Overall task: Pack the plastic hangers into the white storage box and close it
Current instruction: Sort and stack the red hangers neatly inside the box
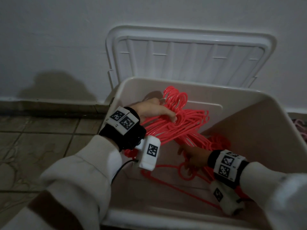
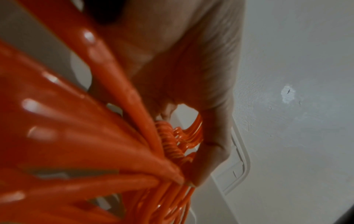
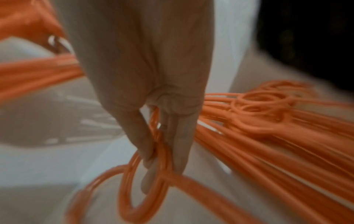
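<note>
The white storage box (image 1: 259, 103) stands open on the floor, its lid (image 1: 187, 55) leaning upright against the wall behind it. Inside it, my left hand (image 1: 154, 112) grips a thick bundle of red plastic hangers (image 1: 182, 123) near their necks; the left wrist view shows my thumb (image 2: 208, 154) curled round that bundle (image 2: 168, 144). Lower in the box, my right hand (image 1: 192, 158) pinches the hooks of a few more red hangers (image 1: 186, 173); in the right wrist view the fingers (image 3: 180, 145) close on the hooks (image 3: 157, 163). A third pile of hangers (image 3: 268, 115) lies against the box's right side.
The box stands against a white wall (image 1: 58, 39) on a tiled floor (image 1: 33, 146). A pink object (image 1: 300, 125) lies on the floor past the box's right rim.
</note>
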{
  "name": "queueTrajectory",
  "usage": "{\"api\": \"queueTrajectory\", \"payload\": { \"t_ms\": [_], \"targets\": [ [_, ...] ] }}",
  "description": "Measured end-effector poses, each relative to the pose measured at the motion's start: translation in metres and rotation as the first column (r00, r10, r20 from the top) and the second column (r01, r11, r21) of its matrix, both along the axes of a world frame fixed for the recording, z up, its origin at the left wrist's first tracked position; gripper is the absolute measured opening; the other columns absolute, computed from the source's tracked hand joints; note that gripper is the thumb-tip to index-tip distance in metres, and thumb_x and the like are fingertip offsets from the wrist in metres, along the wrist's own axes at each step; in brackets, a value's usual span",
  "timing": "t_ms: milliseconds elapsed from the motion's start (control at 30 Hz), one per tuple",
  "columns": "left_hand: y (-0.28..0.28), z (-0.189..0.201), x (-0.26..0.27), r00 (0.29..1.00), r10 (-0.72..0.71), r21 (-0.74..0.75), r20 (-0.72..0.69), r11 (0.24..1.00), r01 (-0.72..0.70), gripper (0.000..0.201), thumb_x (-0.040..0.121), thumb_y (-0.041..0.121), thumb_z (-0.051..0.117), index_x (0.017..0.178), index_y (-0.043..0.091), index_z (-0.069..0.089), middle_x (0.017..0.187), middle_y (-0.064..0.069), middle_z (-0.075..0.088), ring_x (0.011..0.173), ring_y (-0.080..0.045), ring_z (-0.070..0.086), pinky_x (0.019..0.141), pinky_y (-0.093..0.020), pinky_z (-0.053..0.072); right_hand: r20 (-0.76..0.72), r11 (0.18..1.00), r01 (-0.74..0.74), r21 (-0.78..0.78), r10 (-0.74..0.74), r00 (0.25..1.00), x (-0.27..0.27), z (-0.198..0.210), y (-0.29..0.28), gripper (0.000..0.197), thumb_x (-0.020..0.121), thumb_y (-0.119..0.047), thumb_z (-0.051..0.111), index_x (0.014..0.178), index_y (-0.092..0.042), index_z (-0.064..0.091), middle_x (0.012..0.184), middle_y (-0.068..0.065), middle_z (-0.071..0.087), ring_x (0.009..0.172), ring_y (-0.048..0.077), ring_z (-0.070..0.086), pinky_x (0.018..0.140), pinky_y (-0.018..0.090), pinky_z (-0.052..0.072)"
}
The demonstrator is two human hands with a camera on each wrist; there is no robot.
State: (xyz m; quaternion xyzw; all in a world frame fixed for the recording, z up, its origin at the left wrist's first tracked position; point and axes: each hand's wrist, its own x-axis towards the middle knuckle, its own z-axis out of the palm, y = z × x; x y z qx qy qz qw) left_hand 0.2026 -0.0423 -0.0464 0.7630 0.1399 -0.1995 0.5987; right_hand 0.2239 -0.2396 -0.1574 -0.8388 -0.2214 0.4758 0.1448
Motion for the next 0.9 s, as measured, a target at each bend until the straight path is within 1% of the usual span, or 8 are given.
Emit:
{"api": "queueTrajectory", "payload": {
  "t_ms": [133, 233, 333, 467, 533, 667, 800, 900],
  "targets": [
    [0.0, 0.0, 0.001, 1.0, -0.009, 0.009, -0.003, 1.0, 0.009, 0.035, 0.068, 0.001, 0.074, 0.102, -0.001, 0.067, 0.098, -0.021, 0.07, 0.088, -0.034, 0.068, 0.083, -0.043, 0.056, -0.172, 0.998, -0.02, 0.061, 0.031, 0.985, 0.0, 0.013, -0.005, 0.042, 0.086, 0.011, 0.053, 0.109, -0.019, 0.035, 0.074, 0.004, 0.056, 0.05, 0.006, 0.062, 0.05, 0.024, 0.051],
    [0.002, 0.0, 0.001, 1.0, -0.018, 0.005, -0.008, 1.0, 0.018, 0.033, 0.068, 0.002, 0.074, 0.1, 0.0, 0.068, 0.096, -0.019, 0.071, 0.087, -0.033, 0.069, 0.082, -0.041, 0.056, -0.218, 0.991, -0.056, 0.122, 0.082, 0.973, -0.004, 0.028, -0.006, 0.041, 0.083, 0.009, 0.06, 0.1, -0.023, 0.041, 0.071, 0.005, 0.053, 0.053, 0.006, 0.053, 0.051, 0.022, 0.046],
    [0.001, -0.001, 0.001, 1.0, -0.012, 0.019, -0.004, 1.0, 0.012, 0.032, 0.067, 0.002, 0.075, 0.098, 0.002, 0.068, 0.093, -0.017, 0.071, 0.084, -0.031, 0.069, 0.079, -0.038, 0.056, -0.236, 0.981, -0.096, 0.167, 0.135, 0.962, -0.009, 0.043, -0.009, 0.045, 0.078, 0.004, 0.066, 0.098, -0.029, 0.042, 0.074, 0.009, 0.053, 0.07, 0.021, 0.049, 0.066, 0.035, 0.041],
    [-0.001, 0.001, -0.001, 1.0, -0.001, 0.031, -0.007, 1.0, 0.001, 0.032, 0.063, 0.006, 0.077, 0.094, 0.006, 0.069, 0.088, -0.013, 0.072, 0.078, -0.027, 0.07, 0.074, -0.033, 0.056, -0.306, 0.97, 0.126, 0.208, -0.058, 0.95, -0.009, 0.06, -0.014, 0.04, 0.078, 0.014, 0.048, 0.1, -0.018, 0.04, 0.056, 0.001, 0.062, 0.053, 0.013, 0.053, 0.053, 0.024, 0.038],
    [-0.002, 0.0, -0.003, 1.0, -0.002, 0.044, -0.021, 0.999, 0.003, 0.048, 0.049, 0.017, 0.082, 0.095, 0.005, 0.07, 0.09, -0.014, 0.073, 0.083, -0.029, 0.07, 0.08, -0.038, 0.056, -0.298, 0.929, 0.255, 0.266, -0.173, 0.939, -0.009, 0.072, -0.017, 0.034, 0.08, 0.014, 0.044, 0.097, -0.015, 0.039, 0.052, 0.006, 0.057, 0.041, 0.01, 0.053, 0.042, 0.017, 0.039],
    [-0.002, -0.009, -0.006, 0.997, 0.07, 0.094, -0.035, 0.993, -0.067, 0.07, 0.029, 0.027, 0.084, 0.094, 0.004, 0.071, 0.092, -0.016, 0.072, 0.086, -0.032, 0.07, 0.083, -0.048, 0.055, -0.111, 0.898, 0.277, 0.341, -0.254, 0.961, -0.007, 0.096, -0.027, 0.025, 0.089, 0.006, 0.051, 0.096, -0.016, 0.039, 0.05, 0.002, 0.048, 0.029, 0.0, 0.04, 0.032, 0.013, 0.032],
    [0.001, -0.008, -0.008, 0.996, 0.087, 0.154, -0.007, 0.984, -0.085, 0.068, 0.027, 0.034, 0.084, 0.089, 0.008, 0.073, 0.093, -0.015, 0.072, 0.088, -0.03, 0.069, 0.084, -0.046, 0.056, 0.095, 0.895, 0.205, 0.396, -0.262, 0.96, -0.002, 0.118, -0.036, 0.032, 0.084, 0.015, 0.05, 0.102, -0.009, 0.039, 0.051, 0.002, 0.043, 0.032, 0.001, 0.038, 0.036, 0.013, 0.033],
    [0.0, 0.004, -0.013, 0.998, 0.056, 0.198, 0.025, 0.978, -0.06, 0.063, 0.028, 0.034, 0.084, 0.085, 0.01, 0.073, 0.091, -0.014, 0.072, 0.088, -0.03, 0.069, 0.084, -0.046, 0.056, 0.333, 0.909, 0.02, 0.417, -0.173, 0.927, -0.007, 0.138, -0.039, 0.031, 0.083, 0.013, 0.049, 0.106, -0.007, 0.043, 0.056, -0.001, 0.042, 0.04, 0.002, 0.041, 0.044, 0.01, 0.033]
  ]
}}
